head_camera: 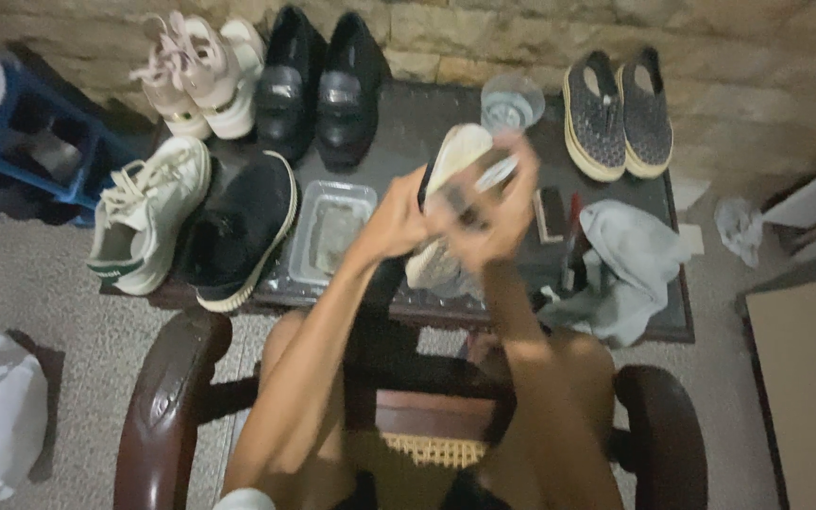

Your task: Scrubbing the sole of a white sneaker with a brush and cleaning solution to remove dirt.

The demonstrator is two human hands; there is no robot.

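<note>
single head-worn view, angled steeply down and forward from a seated position, close over the dark surface [408, 123] against a stone wall [729, 57].

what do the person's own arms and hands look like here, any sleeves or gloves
Both arms are bare from the hands up as far as the picture shows: no sleeves, no gloves. The left hand and right hand are motion-blurred, so rings cannot be made out; no watch or bracelet shows on either wrist. The forearms are slim and long.

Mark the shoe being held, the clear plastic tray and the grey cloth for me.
shoe [455, 156], head view, on its pale sole.
clear plastic tray [359, 194], head view, on its far rim.
grey cloth [630, 255], head view, on its middle fold.
</note>
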